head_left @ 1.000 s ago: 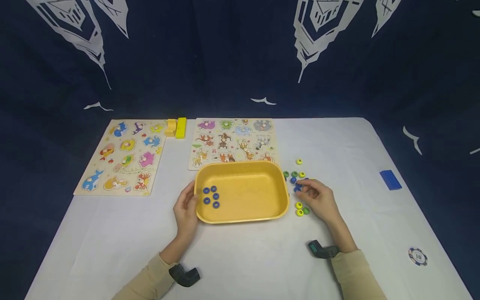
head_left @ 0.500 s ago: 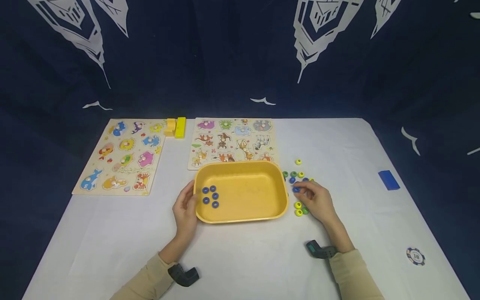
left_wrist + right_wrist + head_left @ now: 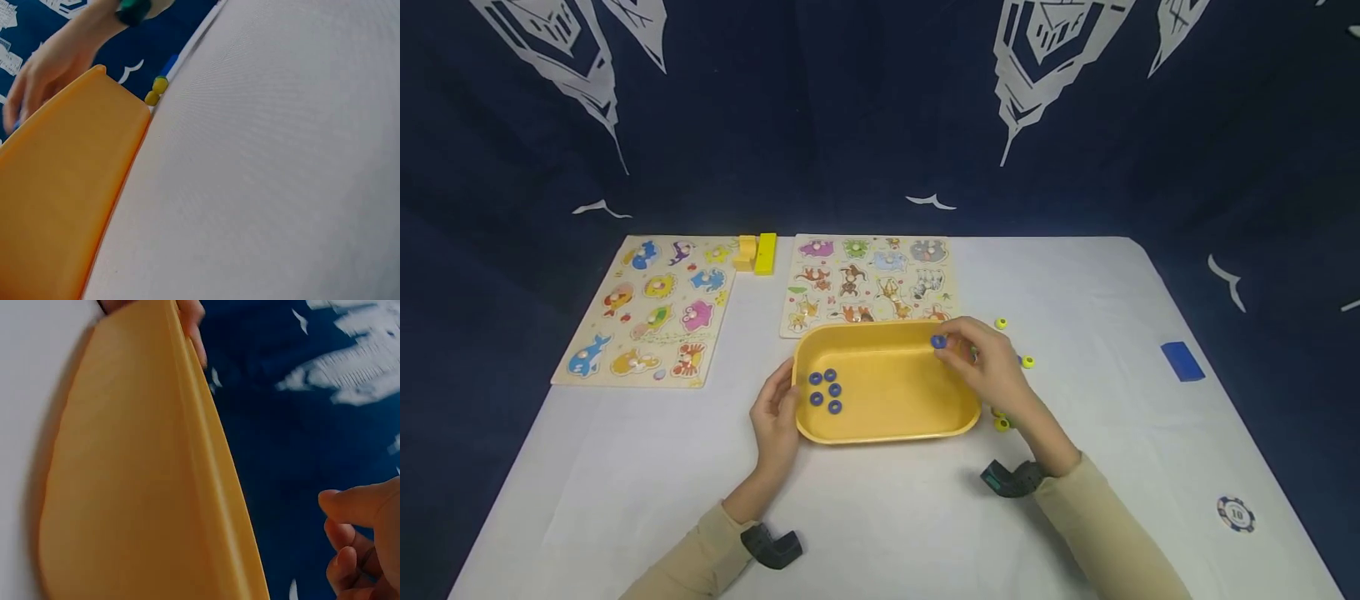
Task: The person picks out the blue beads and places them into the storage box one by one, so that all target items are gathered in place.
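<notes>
In the head view my left hand (image 3: 775,421) holds the yellow tray (image 3: 887,438) by its left end, thumb at the rim and fingers along the outer wall. My right hand (image 3: 992,367) is over the tray's back right corner and pinches a blue ring-shaped bead (image 3: 938,342) between thumb and finger. Several blue beads (image 3: 835,390) lie inside the tray at its left. Right of the tray are yellow beads (image 3: 1002,424) and a few green ones, partly hidden by my right hand and forearm. In the right wrist view the tray's side wall (image 3: 125,456) hides the inside.
Two animal peg puzzles stand behind, one at the left (image 3: 643,317) and one right behind the tray (image 3: 868,279). Between them are yellow blocks (image 3: 765,254). On the right lie a blue block (image 3: 1182,362) and a poker chip (image 3: 1236,514).
My right hand has picked up a blue bead from the group on the table and carried it left and back, over the tray. The left hand stays at the tray's end.
</notes>
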Action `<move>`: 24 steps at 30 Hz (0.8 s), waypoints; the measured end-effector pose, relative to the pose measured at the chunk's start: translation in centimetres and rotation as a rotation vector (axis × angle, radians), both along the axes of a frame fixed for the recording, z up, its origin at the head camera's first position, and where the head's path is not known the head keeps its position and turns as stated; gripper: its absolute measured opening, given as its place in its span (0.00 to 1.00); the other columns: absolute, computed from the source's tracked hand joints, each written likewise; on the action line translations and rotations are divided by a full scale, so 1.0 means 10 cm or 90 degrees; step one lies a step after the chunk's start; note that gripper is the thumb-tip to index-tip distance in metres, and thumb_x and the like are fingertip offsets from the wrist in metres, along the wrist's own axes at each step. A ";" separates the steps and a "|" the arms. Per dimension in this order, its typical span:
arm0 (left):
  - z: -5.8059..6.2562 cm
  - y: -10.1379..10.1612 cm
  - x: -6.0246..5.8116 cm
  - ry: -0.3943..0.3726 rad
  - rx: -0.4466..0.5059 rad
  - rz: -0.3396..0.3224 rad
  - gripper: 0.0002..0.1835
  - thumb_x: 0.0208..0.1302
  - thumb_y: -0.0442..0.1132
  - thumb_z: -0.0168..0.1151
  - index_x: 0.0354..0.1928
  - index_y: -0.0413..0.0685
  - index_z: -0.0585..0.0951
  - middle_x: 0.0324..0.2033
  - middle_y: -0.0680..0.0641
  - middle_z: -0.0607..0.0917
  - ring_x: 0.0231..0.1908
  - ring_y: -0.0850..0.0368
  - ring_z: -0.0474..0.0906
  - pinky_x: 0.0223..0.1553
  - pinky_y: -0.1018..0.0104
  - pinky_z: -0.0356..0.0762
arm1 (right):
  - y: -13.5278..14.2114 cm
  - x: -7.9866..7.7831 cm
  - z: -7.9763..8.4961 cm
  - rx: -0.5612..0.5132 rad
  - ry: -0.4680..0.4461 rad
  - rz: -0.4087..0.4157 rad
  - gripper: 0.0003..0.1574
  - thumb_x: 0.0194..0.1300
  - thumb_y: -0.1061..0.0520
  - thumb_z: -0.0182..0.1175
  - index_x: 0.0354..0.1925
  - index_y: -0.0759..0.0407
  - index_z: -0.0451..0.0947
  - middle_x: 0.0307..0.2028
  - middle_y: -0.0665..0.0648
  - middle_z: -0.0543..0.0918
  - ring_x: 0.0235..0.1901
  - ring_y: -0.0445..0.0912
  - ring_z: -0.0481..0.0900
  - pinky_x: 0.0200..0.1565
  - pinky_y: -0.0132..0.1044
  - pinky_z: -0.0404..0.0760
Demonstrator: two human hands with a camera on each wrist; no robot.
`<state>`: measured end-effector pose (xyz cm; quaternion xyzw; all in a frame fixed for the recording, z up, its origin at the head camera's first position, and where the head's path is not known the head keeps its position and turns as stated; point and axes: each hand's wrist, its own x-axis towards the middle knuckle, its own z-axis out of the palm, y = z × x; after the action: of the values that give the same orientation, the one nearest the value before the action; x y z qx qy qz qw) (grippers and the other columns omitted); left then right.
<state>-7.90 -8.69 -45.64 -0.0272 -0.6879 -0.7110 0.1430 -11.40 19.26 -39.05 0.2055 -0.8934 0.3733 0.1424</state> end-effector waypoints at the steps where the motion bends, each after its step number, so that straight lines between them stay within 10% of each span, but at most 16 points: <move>1: 0.02 0.01 0.00 0.002 -0.001 0.001 0.22 0.60 0.24 0.44 0.57 0.33 0.66 0.53 0.35 0.72 0.52 0.41 0.69 0.53 0.59 0.73 | -0.10 -0.04 0.03 0.011 -0.013 0.018 0.12 0.54 0.57 0.62 0.40 0.51 0.76 0.26 0.45 0.74 0.21 0.39 0.65 0.18 0.28 0.66; 11: 0.00 0.02 0.01 0.000 -0.005 0.002 0.22 0.59 0.24 0.44 0.57 0.33 0.66 0.52 0.35 0.72 0.52 0.41 0.69 0.52 0.62 0.74 | -0.82 -0.34 -0.11 0.161 -0.132 0.092 0.11 0.52 0.56 0.61 0.38 0.47 0.77 0.24 0.40 0.75 0.23 0.35 0.70 0.24 0.26 0.72; 24: 0.03 0.01 -0.01 -0.005 0.001 0.005 0.22 0.59 0.23 0.44 0.57 0.33 0.67 0.53 0.37 0.72 0.53 0.42 0.69 0.54 0.63 0.73 | -1.05 -0.40 -0.34 0.242 -0.267 0.117 0.11 0.51 0.55 0.63 0.36 0.45 0.77 0.22 0.43 0.75 0.24 0.38 0.72 0.22 0.29 0.72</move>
<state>-7.96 -8.61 -45.39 -0.0216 -0.6881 -0.7110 0.1435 -15.37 8.75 -42.50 0.2267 -0.9349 0.2450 -0.1203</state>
